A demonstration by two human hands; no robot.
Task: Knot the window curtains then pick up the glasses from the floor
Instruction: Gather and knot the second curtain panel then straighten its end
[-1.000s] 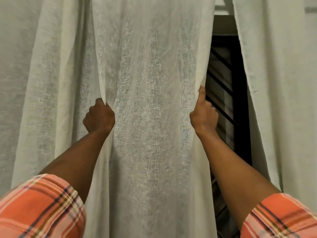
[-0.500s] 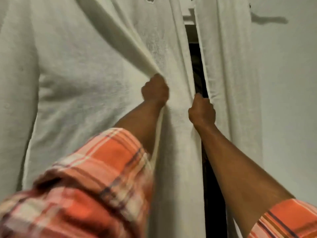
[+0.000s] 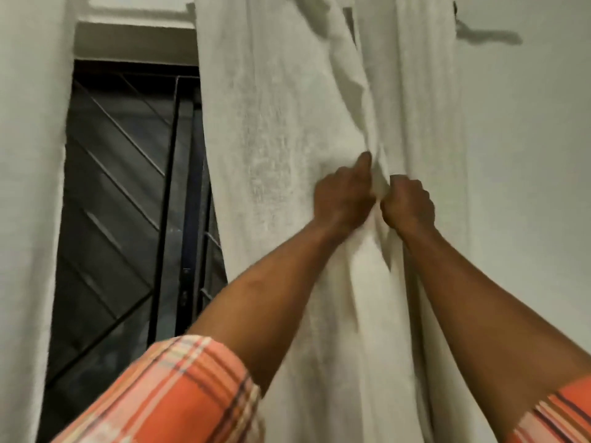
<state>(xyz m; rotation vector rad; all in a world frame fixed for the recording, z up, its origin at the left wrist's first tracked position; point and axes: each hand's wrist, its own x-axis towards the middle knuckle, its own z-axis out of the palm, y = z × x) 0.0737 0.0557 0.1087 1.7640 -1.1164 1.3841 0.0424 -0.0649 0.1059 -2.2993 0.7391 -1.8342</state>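
Both hands are on the right-hand curtain panel (image 3: 281, 107), side by side and nearly touching at mid-height in the frame.

Left hand (image 3: 343, 199): fingers curled into the cloth and gripping a gathered fold, with one digit sticking up along the fabric. Right hand (image 3: 407, 203): a closed fist clamped on the same bunch of cloth, just right of the left hand. A narrow ridge of fabric stands up between the two hands.

The panel is white, loosely woven and hangs from the top of the frame. Creases run diagonally from upper left down into the grip, and below the hands the cloth falls in vertical folds between the forearms. No knot is formed yet.

A second white curtain panel (image 3: 28, 187) hangs along the left edge, well apart from the gripped one. Between the panels is an exposed window (image 3: 128, 187) with dark glass, a diagonal metal grille and a black vertical frame bar.

A plain pale wall (image 3: 527, 187) lies right of the gripped panel, with a dark shadow streak (image 3: 489, 36) near the top.

Orange plaid short sleeves: left sleeve (image 3: 179, 394) at bottom centre, right sleeve (image 3: 556, 417) in the bottom right corner.

The frame is slightly motion-blurred, so fine finger detail is not readable.
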